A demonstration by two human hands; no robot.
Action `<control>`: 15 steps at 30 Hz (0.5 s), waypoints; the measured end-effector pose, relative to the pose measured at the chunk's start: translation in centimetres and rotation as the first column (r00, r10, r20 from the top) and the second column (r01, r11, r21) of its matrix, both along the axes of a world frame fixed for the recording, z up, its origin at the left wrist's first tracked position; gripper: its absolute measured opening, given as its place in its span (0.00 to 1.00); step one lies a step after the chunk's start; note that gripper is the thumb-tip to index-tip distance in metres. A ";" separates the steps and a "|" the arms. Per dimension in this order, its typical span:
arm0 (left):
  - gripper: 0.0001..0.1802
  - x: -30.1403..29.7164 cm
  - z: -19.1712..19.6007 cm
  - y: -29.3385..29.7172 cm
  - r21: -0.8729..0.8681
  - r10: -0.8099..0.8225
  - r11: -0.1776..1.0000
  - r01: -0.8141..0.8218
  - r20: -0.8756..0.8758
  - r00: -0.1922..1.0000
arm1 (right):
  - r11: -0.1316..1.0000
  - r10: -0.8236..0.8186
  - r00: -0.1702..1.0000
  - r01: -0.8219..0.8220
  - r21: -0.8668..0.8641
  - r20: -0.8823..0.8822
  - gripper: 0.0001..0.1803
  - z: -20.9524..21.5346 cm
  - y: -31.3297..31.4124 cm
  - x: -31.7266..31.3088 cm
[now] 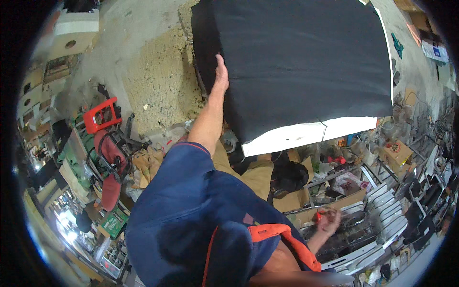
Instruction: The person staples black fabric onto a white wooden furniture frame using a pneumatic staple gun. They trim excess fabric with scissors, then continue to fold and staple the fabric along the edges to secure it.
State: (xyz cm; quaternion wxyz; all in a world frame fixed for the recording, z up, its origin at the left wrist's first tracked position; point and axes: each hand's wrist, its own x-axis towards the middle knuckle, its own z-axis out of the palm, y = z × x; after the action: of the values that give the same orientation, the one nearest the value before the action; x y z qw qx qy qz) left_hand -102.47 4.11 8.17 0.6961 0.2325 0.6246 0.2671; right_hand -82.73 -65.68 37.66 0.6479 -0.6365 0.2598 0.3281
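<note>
A large padded block covered in black fabric (306, 62) stands in front of me, with a white lower border (306, 137) along its near edge. My left hand (221, 75) lies against the block's left side, fingers stretched and partly hidden by the angle. Off to the lower right, my right hand (330, 221) is raised with its fingers curled. A small red thing (319, 216) shows at those fingers; its kind is too small and blurred to tell. The right hand is apart from the black block.
On the left are a red plastic frame (101, 116), a chair with dark red padding (111, 191) and a green box (114, 224). Curved metal pieces (389, 210), a cardboard box (397, 154) and loose scraps crowd the right. Yellowish foam (160, 81) lies beyond my left arm.
</note>
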 end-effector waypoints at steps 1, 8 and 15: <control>0.57 -0.2 -0.1 -0.3 0.031 0.010 0.999 -0.010 0.015 1.000 | 0.966 -0.002 0.991 0.036 -0.256 0.132 0.19 -2.8 5.2 -3.4; 0.51 -2.0 -2.4 -2.5 -0.196 -0.007 0.980 0.035 0.141 0.990 | 0.751 0.612 0.785 -0.614 -0.242 -0.091 0.12 -6.4 27.1 -14.6; 0.48 -2.5 -7.3 -4.5 -0.190 0.110 0.980 -0.057 0.280 0.954 | 0.284 0.921 0.337 -0.925 -0.254 -0.196 0.14 -10.0 31.0 -17.3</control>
State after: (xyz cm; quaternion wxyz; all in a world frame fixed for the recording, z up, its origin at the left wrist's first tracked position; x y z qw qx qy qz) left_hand -105.01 -0.43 0.84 0.7860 0.1007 0.5469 0.2701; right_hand -99.99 -34.65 27.63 0.2253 -0.7630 -0.1013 0.5973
